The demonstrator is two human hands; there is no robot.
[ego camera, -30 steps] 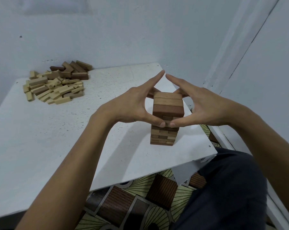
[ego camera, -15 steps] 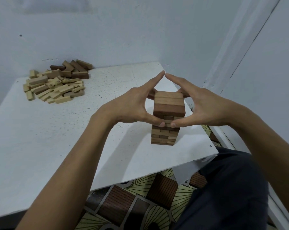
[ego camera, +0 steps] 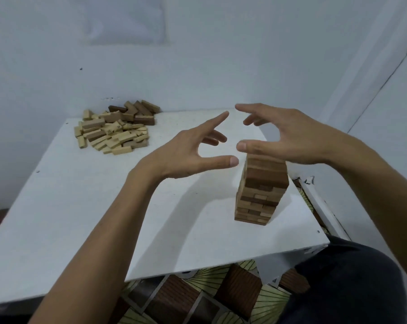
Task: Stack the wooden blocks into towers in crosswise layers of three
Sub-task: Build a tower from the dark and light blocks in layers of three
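Note:
A tower of wooden blocks (ego camera: 261, 190), several crosswise layers high in light and dark wood, stands near the right front corner of the white table (ego camera: 80, 218). My left hand (ego camera: 188, 153) hovers to the tower's upper left, fingers spread, holding nothing. My right hand (ego camera: 289, 136) floats just above the tower's top, fingers apart, empty; its thumb hides part of the top layer. A heap of loose wooden blocks (ego camera: 115, 129) lies at the table's far left, against the wall.
White walls close the table in at the back and right. The table's front edge runs diagonally above a patterned floor mat (ego camera: 197, 298). My dark-trousered knee (ego camera: 347, 284) is at the lower right, beside the table's corner.
Both hands have let go of the tower's sides and lifted up and away from it, fingers opening. The view has shifted, so the tower sits lower and farther right.

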